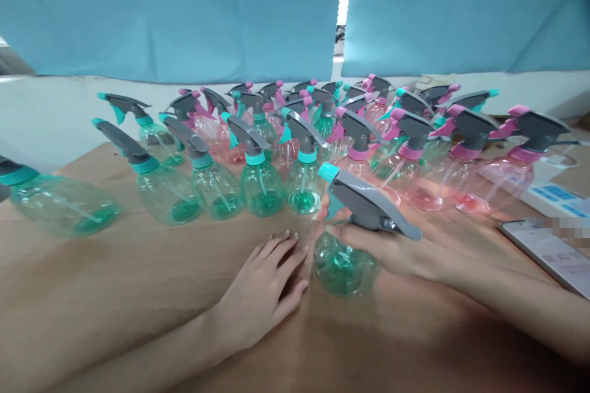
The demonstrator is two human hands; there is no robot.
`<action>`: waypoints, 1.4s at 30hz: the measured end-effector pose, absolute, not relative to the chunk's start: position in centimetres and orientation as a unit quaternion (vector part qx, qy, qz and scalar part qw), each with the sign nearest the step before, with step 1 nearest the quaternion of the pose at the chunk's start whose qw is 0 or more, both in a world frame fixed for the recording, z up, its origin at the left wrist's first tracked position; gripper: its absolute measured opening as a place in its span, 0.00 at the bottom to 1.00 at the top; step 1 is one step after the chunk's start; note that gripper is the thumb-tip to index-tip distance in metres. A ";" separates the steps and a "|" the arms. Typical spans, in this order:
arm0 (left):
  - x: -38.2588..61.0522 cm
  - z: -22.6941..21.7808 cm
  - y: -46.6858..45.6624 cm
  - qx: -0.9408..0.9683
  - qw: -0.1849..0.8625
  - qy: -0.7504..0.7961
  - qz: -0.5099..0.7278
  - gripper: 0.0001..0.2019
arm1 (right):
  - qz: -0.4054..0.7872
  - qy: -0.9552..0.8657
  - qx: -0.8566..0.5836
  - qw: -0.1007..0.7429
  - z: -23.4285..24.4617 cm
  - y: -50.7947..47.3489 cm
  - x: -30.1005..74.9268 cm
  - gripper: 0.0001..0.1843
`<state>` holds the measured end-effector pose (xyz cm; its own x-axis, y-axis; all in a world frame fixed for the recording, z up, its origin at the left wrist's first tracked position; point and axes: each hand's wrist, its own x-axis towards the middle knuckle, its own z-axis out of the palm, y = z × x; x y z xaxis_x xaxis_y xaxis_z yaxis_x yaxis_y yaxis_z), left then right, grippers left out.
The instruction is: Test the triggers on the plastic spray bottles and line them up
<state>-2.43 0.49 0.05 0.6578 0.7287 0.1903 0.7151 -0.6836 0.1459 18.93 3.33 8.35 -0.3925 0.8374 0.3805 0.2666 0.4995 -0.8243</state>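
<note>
My right hand is wrapped round the neck of a green spray bottle with a grey trigger head and teal nozzle; the bottle stands on the wooden table just in front of me. My left hand lies flat on the table beside the bottle, fingers stretched out and slightly apart, holding nothing. Its fingertips almost touch the bottle's left side.
Several green spray bottles and pink spray bottles stand in rows behind my hands. One green bottle sits at the far left. A phone and a white sheet lie at the right. A blue curtain hangs behind the wooden table.
</note>
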 end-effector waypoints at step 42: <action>-10.9 0.4 -4.4 0.830 0.096 0.477 0.273 0.32 | 0.404 -0.728 -0.224 0.506 6.1 2.0 6.4 0.17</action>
<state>-10.95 -4.38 0.44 0.3951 0.8445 0.3616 0.7402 -0.5258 0.4192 6.40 2.03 6.07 -0.3878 0.7349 0.5564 -0.0829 0.5734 -0.8151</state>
